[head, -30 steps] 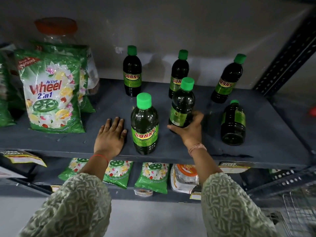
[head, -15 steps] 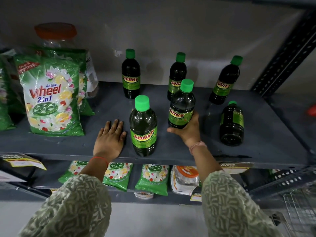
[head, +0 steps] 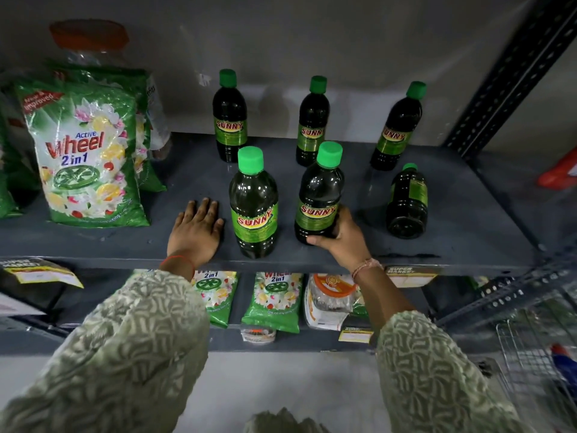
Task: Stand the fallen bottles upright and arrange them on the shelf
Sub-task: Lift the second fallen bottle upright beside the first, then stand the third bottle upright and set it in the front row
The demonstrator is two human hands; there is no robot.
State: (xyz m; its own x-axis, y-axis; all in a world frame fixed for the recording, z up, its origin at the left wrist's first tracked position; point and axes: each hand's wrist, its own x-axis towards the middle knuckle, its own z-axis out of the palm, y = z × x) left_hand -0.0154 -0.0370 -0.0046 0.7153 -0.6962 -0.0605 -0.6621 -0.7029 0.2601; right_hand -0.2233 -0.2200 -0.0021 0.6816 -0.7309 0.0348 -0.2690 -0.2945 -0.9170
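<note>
Several dark bottles with green caps and SUNNY labels are on the grey shelf [head: 468,232]. Three stand along the back: left [head: 229,120], middle [head: 312,126] and right [head: 396,129]. Two stand in front. The front-left bottle [head: 253,207] is free. My right hand [head: 340,239] grips the base of the front-right bottle [head: 320,195], which is upright with its label facing me. One bottle [head: 407,204] lies on its side at the right, bottom toward me. My left hand [head: 195,229] rests flat on the shelf, left of the front-left bottle.
Green Wheel detergent bags [head: 84,154] stand at the shelf's left, with an orange-lidded jar [head: 90,39] behind them. More bags [head: 274,298] lie on the lower shelf. A perforated metal upright [head: 505,76] bounds the right side. A wire basket [head: 537,354] is at lower right.
My right hand has turned the front-right bottle so its label faces me and drawn it slightly toward the shelf's front edge. My left hand stays flat on the shelf.
</note>
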